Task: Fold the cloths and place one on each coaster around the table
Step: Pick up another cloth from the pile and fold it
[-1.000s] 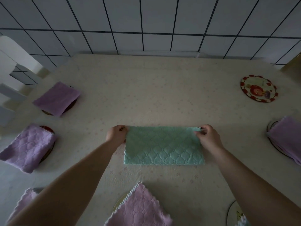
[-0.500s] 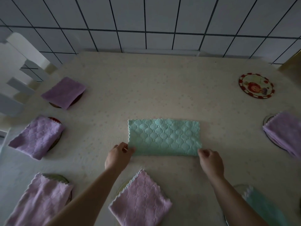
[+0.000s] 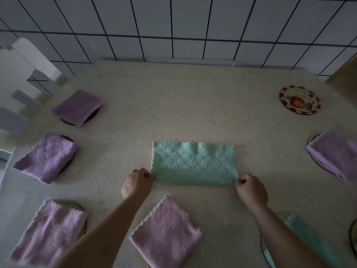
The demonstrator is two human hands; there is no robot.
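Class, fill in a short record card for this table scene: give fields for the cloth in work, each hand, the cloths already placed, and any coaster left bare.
Cloth in work: green cloth, folded into a rectangle, flat on the table
Left hand: pinches the cloth's near left corner
Right hand: pinches the cloth's near right corner
Cloths placed: five purple cloths on coasters, e.g. the nearest; another green cloth at bottom right
Bare coaster: red-rimmed coaster, far right

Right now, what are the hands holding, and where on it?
The green cloth: left hand pinches its near left corner, right hand its near right corner.
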